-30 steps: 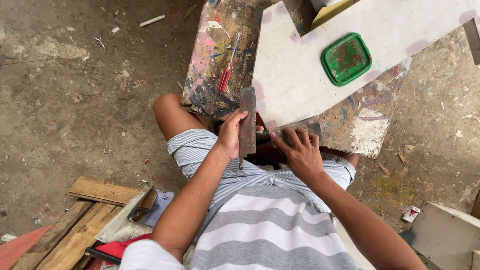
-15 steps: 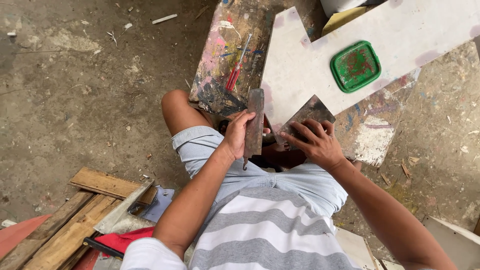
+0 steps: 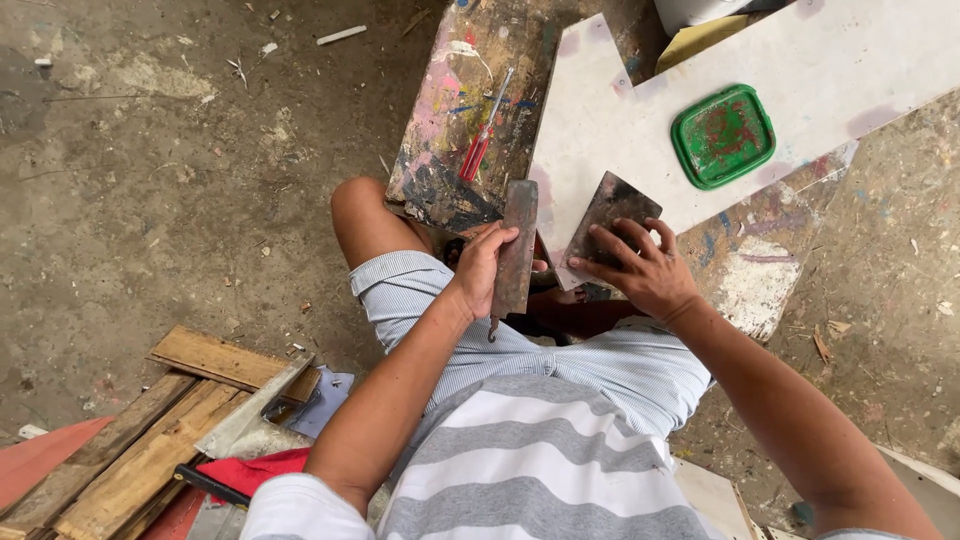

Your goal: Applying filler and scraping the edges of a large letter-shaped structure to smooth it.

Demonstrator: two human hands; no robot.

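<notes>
Closely paired at the white board [image 3: 800, 70] near corner: left hand [image 3: 480, 268] gripping an upright narrow scraper [image 3: 516, 245], right hand [image 3: 645, 270] spread flat on the wide scraper blade [image 3: 610, 205] just beside.

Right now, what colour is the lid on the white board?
Green lid, smeared with red paint inside; the head view shows it on the white board.

My left hand [image 3: 483, 268] fingers curled in a closed grip; my right hand [image 3: 645, 272] flat, fingers spread, both arms bent inward.
</notes>
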